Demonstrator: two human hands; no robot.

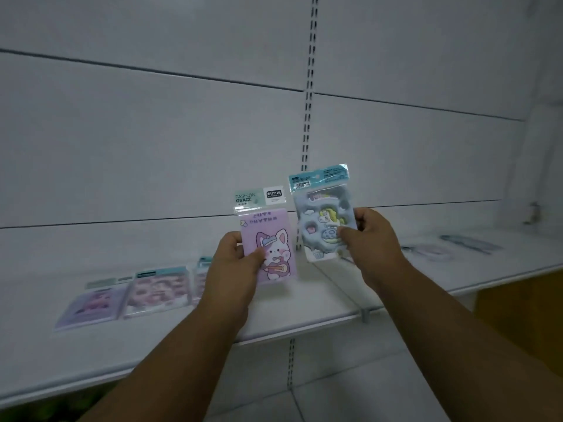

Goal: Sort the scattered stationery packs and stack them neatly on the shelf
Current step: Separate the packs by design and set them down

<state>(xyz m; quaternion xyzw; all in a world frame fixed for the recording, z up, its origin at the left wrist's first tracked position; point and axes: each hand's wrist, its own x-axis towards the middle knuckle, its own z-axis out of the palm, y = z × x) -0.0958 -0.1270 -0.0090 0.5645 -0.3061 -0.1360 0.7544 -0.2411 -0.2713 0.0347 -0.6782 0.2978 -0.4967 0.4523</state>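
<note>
My left hand [236, 266] holds a purple pack [269, 239] with a cartoon cat and guitar, upright above the white shelf [182, 339]. My right hand [370, 239] grips a blue pack [323, 208] with a unicorn picture, also upright, just right of the purple one. The two packs are side by side and slightly apart. On the shelf at the left lie a lilac pack [91, 304], a pink pack [158, 289] and a third pack [201, 278] partly hidden behind my left hand.
More packs [432, 251] and a bluish pack [470, 243] lie blurred on the right shelf section. A slotted upright [308, 111] divides the white back wall. The shelf's front edge runs below my forearms, with a yellow-brown surface [518, 315] under the right section.
</note>
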